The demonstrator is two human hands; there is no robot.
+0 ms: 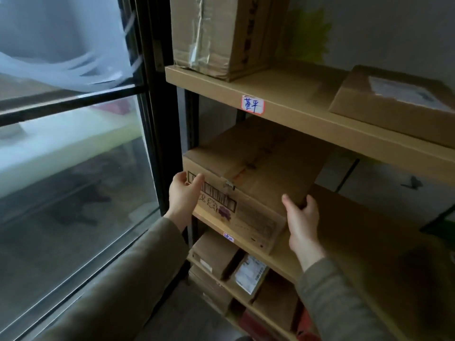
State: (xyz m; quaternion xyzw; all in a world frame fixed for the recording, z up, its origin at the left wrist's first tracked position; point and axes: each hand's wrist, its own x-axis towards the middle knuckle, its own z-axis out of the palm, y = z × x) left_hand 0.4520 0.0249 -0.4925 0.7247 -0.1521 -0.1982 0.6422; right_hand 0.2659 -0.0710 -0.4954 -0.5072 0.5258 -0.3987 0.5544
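A long brown cardboard box [256,166] with a printed barcode on its front lies on the middle shelf [349,232] of a wooden rack. My left hand [183,193] grips the box's front left corner, fingers round the side and thumb on the front face. At the front right corner, my right hand [301,222] holds the box with its thumb on the top edge and its fingers round the right side. The box's front end juts slightly over the shelf's edge.
The upper shelf [290,99] carries a taped tall box [216,33], a flat parcel [394,102] at right and a handwritten label [252,104]. Lower shelves hold several small boxes [214,252]. A black-framed glass wall [81,168] stands close on the left.
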